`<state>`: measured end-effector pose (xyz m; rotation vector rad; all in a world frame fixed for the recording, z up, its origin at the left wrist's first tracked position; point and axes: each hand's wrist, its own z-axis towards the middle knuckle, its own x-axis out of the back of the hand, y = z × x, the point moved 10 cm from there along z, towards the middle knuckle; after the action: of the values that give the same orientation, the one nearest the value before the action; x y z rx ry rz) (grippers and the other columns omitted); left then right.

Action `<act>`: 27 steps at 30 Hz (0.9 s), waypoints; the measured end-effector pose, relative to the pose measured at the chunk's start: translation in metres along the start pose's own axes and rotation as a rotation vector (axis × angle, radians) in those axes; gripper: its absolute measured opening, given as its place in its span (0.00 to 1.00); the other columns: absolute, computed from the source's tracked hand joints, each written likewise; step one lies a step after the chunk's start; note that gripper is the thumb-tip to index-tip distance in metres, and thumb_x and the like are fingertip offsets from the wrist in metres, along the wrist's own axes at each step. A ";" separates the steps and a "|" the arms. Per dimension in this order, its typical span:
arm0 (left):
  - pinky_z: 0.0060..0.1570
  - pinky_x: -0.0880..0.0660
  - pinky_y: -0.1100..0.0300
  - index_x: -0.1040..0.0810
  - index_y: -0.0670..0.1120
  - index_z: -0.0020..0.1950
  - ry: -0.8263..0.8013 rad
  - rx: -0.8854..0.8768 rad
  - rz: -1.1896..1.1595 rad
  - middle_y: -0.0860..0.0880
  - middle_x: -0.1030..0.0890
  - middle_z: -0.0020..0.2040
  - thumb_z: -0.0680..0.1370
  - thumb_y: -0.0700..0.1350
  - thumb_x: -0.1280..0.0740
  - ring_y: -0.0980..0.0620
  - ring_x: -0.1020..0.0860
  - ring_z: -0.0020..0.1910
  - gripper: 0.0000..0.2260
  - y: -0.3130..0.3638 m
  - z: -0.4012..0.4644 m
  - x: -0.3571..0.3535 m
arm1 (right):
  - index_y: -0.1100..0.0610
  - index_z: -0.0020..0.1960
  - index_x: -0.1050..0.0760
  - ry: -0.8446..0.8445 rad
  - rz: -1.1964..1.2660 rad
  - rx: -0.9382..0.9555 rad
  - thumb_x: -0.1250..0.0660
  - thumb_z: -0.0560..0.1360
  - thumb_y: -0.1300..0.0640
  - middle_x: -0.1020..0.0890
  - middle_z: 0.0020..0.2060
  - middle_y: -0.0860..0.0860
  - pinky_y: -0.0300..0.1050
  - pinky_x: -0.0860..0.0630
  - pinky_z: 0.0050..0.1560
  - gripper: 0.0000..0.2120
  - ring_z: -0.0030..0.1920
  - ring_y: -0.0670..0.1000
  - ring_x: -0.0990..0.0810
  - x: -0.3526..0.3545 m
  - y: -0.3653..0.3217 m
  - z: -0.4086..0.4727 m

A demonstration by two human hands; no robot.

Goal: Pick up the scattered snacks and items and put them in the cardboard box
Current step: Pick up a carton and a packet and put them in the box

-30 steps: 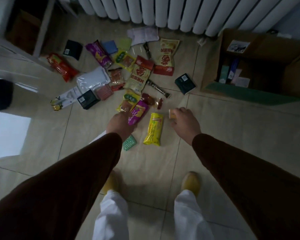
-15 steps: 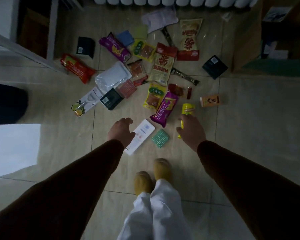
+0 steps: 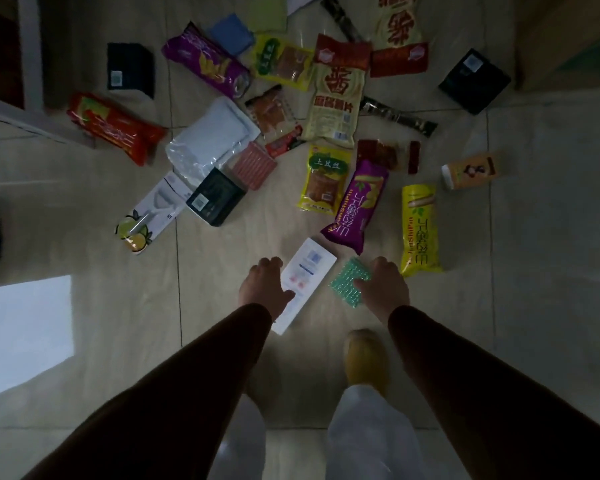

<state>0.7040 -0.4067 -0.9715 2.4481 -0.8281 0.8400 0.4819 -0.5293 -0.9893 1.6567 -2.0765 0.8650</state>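
Low in the centre of the frame, the left hand point(image 3: 267, 289) rests its curled fingers on the white flat box point(image 3: 305, 282), while the right hand point(image 3: 381, 287) presses on the small green packet point(image 3: 349, 282) just beside it; neither is lifted off the floor point(image 3: 534, 271). Both lie flat, so slide a thumb under an edge before lifting. The cardboard box point(image 3: 561, 39) sits at the upper right edge.

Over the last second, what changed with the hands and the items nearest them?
The right hand left the small orange box and came down onto the green packet. The left hand shifted onto the white flat box. The snacks lie unmoved.
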 end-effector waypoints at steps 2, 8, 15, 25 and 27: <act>0.52 0.26 0.52 0.31 0.47 0.68 -0.003 -0.012 0.008 0.48 0.26 0.64 0.72 0.53 0.26 0.47 0.26 0.61 0.28 -0.009 0.019 -0.025 | 0.63 0.67 0.32 0.023 0.044 -0.094 0.29 0.74 0.49 0.26 0.62 0.61 0.51 0.27 0.58 0.29 0.61 0.63 0.23 -0.026 0.015 0.014; 0.49 0.28 0.53 0.34 0.47 0.68 0.035 -0.048 0.080 0.47 0.28 0.61 0.67 0.59 0.23 0.46 0.27 0.58 0.36 -0.025 0.069 -0.092 | 0.66 0.73 0.43 0.131 0.288 -0.354 0.25 0.71 0.46 0.35 0.68 0.63 0.55 0.27 0.65 0.42 0.65 0.65 0.27 -0.089 0.065 0.053; 0.40 0.27 0.54 0.35 0.48 0.64 0.042 0.051 -0.234 0.46 0.20 0.53 0.68 0.48 0.22 0.43 0.20 0.50 0.30 -0.043 0.081 -0.113 | 0.65 0.71 0.34 0.178 0.637 -0.451 0.25 0.70 0.52 0.24 0.64 0.64 0.60 0.25 0.63 0.35 0.61 0.65 0.23 -0.131 0.081 0.059; 0.44 0.24 0.55 0.20 0.45 0.57 0.222 0.078 -0.440 0.47 0.17 0.52 0.76 0.56 0.32 0.47 0.20 0.46 0.18 -0.109 0.091 0.045 | 0.55 0.53 0.21 0.172 0.940 -0.093 0.29 0.76 0.60 0.17 0.47 0.52 0.47 0.20 0.49 0.07 0.49 0.52 0.17 -0.085 -0.079 0.025; 0.52 0.24 0.52 0.20 0.45 0.58 0.299 0.038 -0.380 0.46 0.19 0.55 0.73 0.58 0.31 0.46 0.23 0.52 0.20 -0.120 0.116 0.083 | 0.55 0.54 0.22 0.165 0.954 0.005 0.29 0.76 0.60 0.17 0.47 0.51 0.45 0.20 0.50 0.08 0.48 0.50 0.17 -0.068 -0.122 0.043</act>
<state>0.8828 -0.4151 -1.0240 2.3228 -0.2317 1.0402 0.6212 -0.5225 -1.0333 0.4736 -2.7125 1.1954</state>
